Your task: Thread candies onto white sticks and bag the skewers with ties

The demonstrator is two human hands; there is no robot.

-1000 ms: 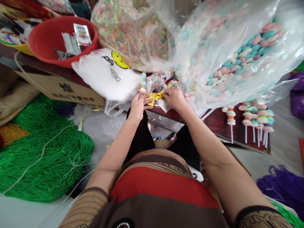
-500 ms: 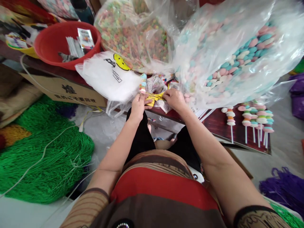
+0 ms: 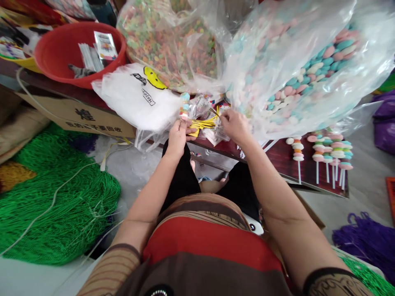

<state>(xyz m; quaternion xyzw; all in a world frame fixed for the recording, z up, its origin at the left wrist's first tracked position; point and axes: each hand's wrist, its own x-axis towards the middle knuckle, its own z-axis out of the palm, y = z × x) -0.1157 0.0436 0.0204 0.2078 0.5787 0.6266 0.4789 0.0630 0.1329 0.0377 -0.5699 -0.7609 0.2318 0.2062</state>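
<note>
My left hand [image 3: 178, 137] is closed around the lower end of a wrapped candy skewer [image 3: 184, 106], which stands upright above the fingers. Yellow twist ties [image 3: 205, 123] lie in a loose bunch between my hands, touching my left fingertips. My right hand [image 3: 236, 125] pinches a thin yellow tie [image 3: 214, 111] at the right of the bunch. Small clear packets [image 3: 200, 107] lie just behind the ties. At the right end of the dark red table [image 3: 279, 158], several candy skewers [image 3: 336, 150] on white sticks lie near the edge.
Large clear bags of ring candy [image 3: 173, 49] and pastel candy [image 3: 296, 82] stand behind my hands. A white printed bag [image 3: 132, 98] and a red basin [image 3: 55, 53] are to the left. Green netting [image 3: 61, 205] covers the floor at left; a cardboard box [image 3: 70, 117] is beside it.
My right hand has moved slightly right, away from the yellow bunch, with a thin tie now between its fingers. My left hand still holds the skewer. The view has shifted slightly.
</note>
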